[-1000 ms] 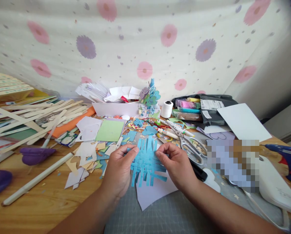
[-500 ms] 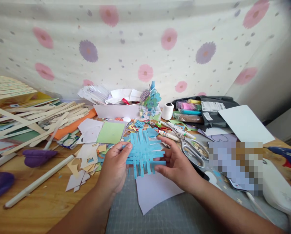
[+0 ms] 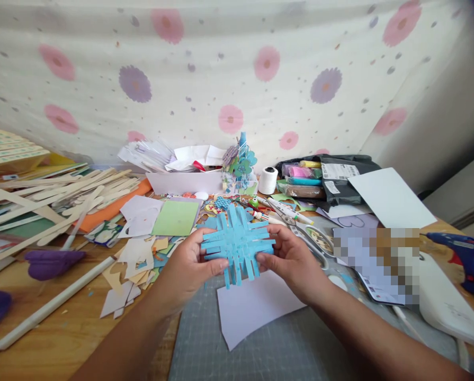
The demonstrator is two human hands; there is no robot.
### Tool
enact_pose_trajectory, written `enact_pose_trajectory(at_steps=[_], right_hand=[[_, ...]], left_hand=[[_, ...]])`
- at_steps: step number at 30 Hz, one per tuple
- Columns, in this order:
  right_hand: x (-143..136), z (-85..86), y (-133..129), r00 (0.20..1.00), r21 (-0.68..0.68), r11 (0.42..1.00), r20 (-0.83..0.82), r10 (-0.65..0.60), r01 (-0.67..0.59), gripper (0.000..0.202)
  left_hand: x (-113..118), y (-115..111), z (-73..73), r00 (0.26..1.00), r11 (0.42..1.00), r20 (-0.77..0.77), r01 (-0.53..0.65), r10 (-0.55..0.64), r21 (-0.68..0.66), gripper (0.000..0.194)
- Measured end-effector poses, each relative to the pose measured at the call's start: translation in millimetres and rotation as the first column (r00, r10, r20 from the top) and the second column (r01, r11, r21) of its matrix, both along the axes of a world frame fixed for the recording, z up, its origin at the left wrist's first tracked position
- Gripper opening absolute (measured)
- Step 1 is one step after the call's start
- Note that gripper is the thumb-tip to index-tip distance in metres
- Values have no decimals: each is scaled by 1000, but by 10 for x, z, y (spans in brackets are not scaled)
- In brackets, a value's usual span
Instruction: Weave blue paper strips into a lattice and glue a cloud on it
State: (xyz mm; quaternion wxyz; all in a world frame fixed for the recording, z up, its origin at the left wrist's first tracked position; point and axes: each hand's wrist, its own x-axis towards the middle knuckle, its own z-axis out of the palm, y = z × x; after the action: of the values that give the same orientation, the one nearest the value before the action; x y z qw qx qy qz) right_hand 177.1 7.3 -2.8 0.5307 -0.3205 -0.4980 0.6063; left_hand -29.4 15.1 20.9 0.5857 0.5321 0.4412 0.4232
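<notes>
A piece woven from blue paper strips (image 3: 239,243) is held up between both hands, its loose strip ends sticking out on all sides. My left hand (image 3: 193,259) pinches its left side, thumb in front and fingers behind. On the right side, my right hand (image 3: 290,256) grips it in the same way, thumb on the lower strips. Below it a pale lilac paper sheet (image 3: 256,312) lies on the grey cutting mat (image 3: 205,344). Scissors (image 3: 304,233) lie just beyond my right hand.
Wooden craft sticks (image 3: 62,196), paper scraps (image 3: 137,259) and a white stick (image 3: 54,304) cover the left. A white thread spool (image 3: 268,181) stands behind, beside a white box (image 3: 185,182). At right are a pixelated phone (image 3: 379,291), a white device (image 3: 445,301) and a blue glue gun (image 3: 465,251).
My right hand has closed onto the woven piece's right side, and the piece has turned slightly. My left thumb has shifted lower across its front. The camera view has shifted slightly right.
</notes>
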Motion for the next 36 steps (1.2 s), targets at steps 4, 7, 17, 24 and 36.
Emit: enact_pose_trajectory(at_steps=[4, 7, 17, 24, 36], right_hand=[[17, -1, 11, 1000, -7, 1000, 15, -13, 14, 27], [18, 6, 16, 1000, -9, 1000, 17, -23, 23, 23], [-7, 23, 7, 997, -93, 992, 4, -79, 79, 21], [23, 91, 14, 999, -98, 995, 37, 6, -3, 22], [22, 58, -20, 984, -30, 1000, 176, 4, 2, 43]], left_hand=[[-37, 33, -39, 998, 998, -23, 62, -61, 30, 37], [-42, 38, -55, 998, 997, -21, 63, -63, 39, 36], [-13, 15, -41, 999, 999, -22, 40, -40, -7, 31], [-21, -5, 17, 987, 995, 163, 9, 7, -96, 25], [55, -36, -98, 994, 981, 108, 39, -19, -188, 26]])
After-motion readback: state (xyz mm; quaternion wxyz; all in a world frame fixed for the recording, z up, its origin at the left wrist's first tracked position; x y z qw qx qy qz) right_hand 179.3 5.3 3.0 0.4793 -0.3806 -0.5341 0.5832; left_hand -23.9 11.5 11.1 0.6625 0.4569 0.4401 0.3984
